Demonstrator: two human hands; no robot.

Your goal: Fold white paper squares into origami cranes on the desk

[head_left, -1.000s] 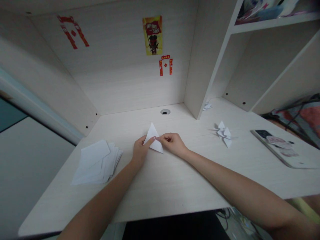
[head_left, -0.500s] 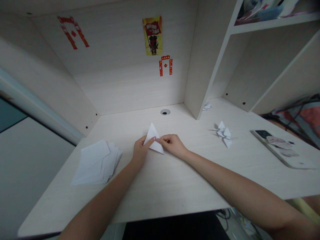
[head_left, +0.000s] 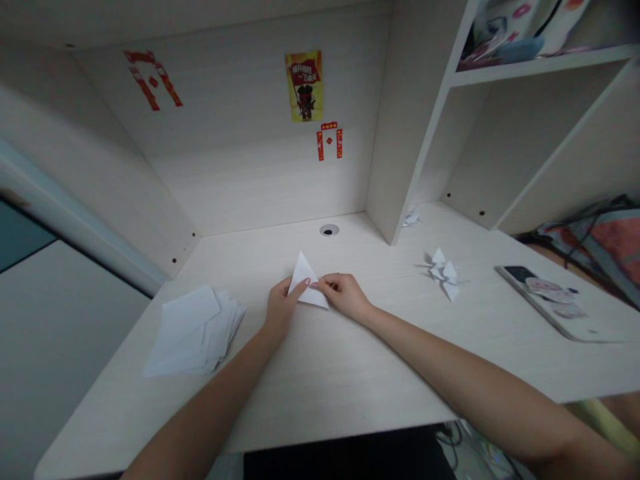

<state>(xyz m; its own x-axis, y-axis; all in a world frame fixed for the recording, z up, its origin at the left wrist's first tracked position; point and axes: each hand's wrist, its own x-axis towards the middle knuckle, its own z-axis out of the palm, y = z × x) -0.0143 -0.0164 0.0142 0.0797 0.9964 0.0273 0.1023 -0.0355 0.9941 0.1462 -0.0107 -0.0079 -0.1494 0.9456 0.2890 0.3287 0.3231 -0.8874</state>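
Observation:
A white sheet of paper, folded into a triangle with its tip pointing away from me, is between my hands just above or on the desk. My left hand grips its left side, thumb on top and fingers behind. The thumb and forefinger of my right hand pinch the paper near its right edge, close to my left thumb. What lies under the fingertips is hidden. A stack of white paper sheets rests to the left of my left forearm.
Folded white paper figures stand right of my hands, with another by the divider. A phone in a decorated case lies farther right. The desk has a round cable hole at the back.
The camera view has tilted up slightly, so everything sits a little lower. Both hands keep their hold on the folded paper, with hardly any movement.

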